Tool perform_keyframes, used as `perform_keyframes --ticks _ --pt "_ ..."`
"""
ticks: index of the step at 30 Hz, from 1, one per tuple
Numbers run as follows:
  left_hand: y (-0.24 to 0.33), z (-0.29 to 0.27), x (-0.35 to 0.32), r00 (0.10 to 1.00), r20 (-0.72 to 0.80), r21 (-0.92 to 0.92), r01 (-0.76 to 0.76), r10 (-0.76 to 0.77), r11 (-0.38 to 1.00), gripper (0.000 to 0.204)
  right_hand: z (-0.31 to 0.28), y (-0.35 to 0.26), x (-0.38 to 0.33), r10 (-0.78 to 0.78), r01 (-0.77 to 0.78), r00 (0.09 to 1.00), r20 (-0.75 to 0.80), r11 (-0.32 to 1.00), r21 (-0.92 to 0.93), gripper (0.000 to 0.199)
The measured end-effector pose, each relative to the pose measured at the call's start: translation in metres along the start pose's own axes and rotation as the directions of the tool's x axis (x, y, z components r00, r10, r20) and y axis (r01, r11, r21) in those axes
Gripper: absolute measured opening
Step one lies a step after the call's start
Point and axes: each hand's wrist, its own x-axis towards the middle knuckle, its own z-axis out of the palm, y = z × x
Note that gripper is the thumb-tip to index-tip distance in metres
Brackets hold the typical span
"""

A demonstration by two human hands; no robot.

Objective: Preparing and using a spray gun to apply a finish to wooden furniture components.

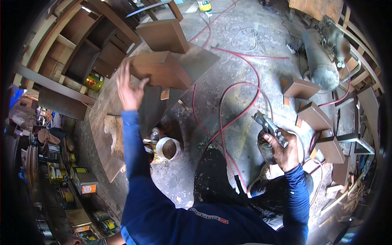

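My right hand [286,153] is wrapped round a metal spray gun [269,124] with a dark cup beneath, its nozzle pointing up and away from me. A pale hose runs near that hand. On the left, my left hand [131,92] is raised with its fingers apart at the near-left end of a brown wooden box-shaped piece [151,67]. Whether the fingertips press on the wood I cannot tell. That piece rests on a small wood block [165,94] over a dark board [200,61]. A second brown piece [162,34] stands behind it.
A white tub of brown liquid [168,149] stands by my left leg. Red hoses [222,118] loop over the concrete floor. More brown pieces [316,116] and a compressor tank [320,57] are at right. Paint cans [83,181] and part of another person's arm [116,239] are at lower left.
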Motion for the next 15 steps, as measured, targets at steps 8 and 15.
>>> perform_keyframes --ticks 8,15 --pt "-0.038 -0.001 0.132 0.478 0.875 -0.081 -0.024 0.083 0.996 0.093 0.008 0.002 0.007 0.059 -0.05 0.978 0.202 0.998 -0.049 0.044" --pt "-0.021 -0.004 0.112 0.663 0.694 0.381 -0.008 -0.28 0.925 0.086 0.015 0.003 0.0 -0.069 0.057 0.978 0.195 0.996 0.068 0.048"
